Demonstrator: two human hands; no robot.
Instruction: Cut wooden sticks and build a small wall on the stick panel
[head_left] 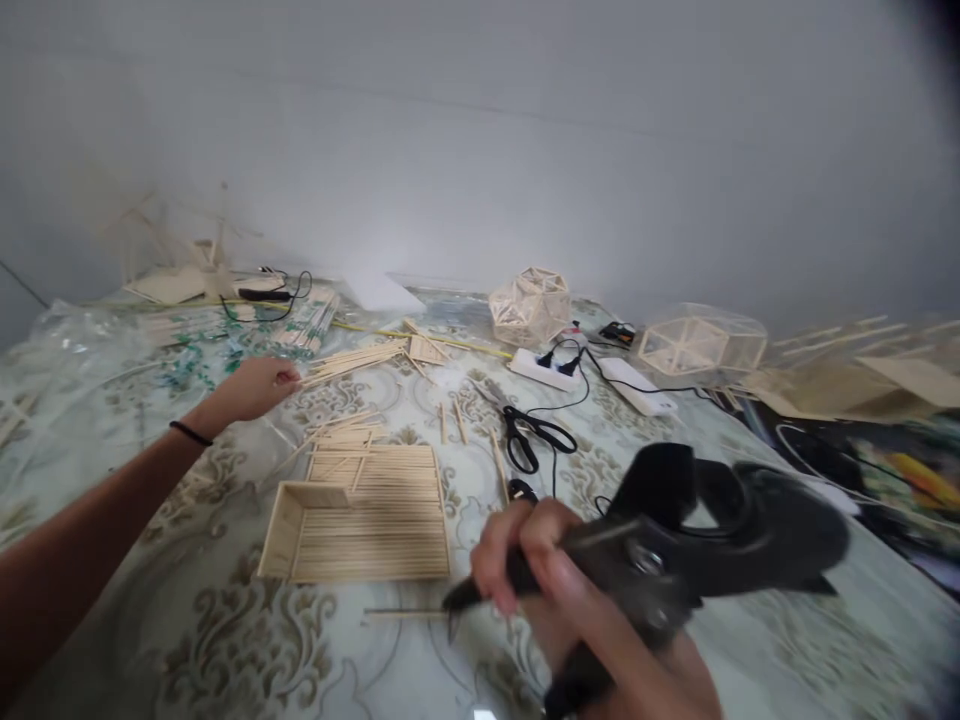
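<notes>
My left hand (259, 388), with a black band at the wrist, reaches over the table. Its fingers are pinched at the near end of a loose bundle of thin wooden sticks (352, 360). My right hand (600, 620) is wrapped round a black hand tool (660, 560) with metal screws and a loop, too blurred to name its kind. A single thin stick (405, 613) lies level with the tool's narrow tip, perhaps touching it. Between the hands sits a stick-built panel (382, 540) with low walls at its left corner. Several loose sticks (349, 430) rest on its far edge.
Black-handled scissors (531, 435) lie beyond my right hand. Behind them are a white power strip (545, 370) with cords and a many-sided wooden frame (530, 305). Another frame (705, 342) stands farther right. Plastic wrapping (90, 335) and packaged sticks (307, 318) lie back left.
</notes>
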